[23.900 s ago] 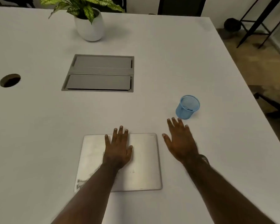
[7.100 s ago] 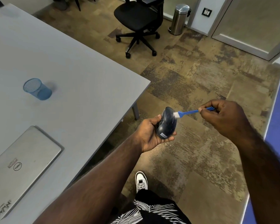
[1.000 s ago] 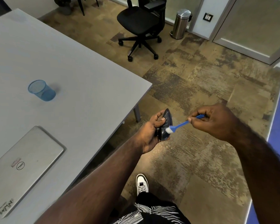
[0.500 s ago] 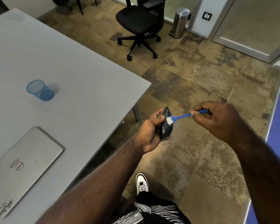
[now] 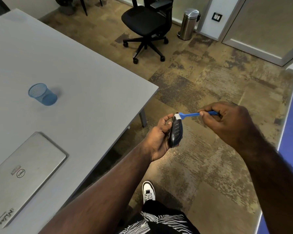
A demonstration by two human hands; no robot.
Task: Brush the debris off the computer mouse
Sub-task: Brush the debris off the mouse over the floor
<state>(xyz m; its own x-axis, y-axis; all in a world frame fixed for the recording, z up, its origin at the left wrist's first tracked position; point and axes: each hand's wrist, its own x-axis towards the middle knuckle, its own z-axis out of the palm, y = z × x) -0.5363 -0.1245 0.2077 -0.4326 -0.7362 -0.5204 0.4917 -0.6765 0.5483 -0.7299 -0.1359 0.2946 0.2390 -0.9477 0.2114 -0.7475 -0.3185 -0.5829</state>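
The left hand (image 5: 156, 141) is wrapped around a dark computer mouse (image 5: 175, 131), held on its edge out over the floor, off the corner of the table (image 5: 84, 78); the thumb presses its near side and the fingertips curl around the top end. Just beyond those fingertips, the white bristles of a small blue brush (image 5: 195, 114) touch the upper tip of the mouse. The brush handle runs level to the right into the right hand (image 5: 226, 122), whose thumb and forefinger are pinched tight on it while the other fingers fold in behind. Below both hands show a white shoe (image 5: 148, 191) and black-and-white patterned clothing (image 5: 159, 222) over mottled brown carpet (image 5: 201, 85). To the left of the left hand, a closed silver laptop (image 5: 24, 174) lies on the grey table, and farther back a blue mesh cup (image 5: 42, 94) stands upright, well apart from it. Farthest off, beyond the fingers, stand a black office chair (image 5: 145, 22) and a steel bin (image 5: 189, 23).
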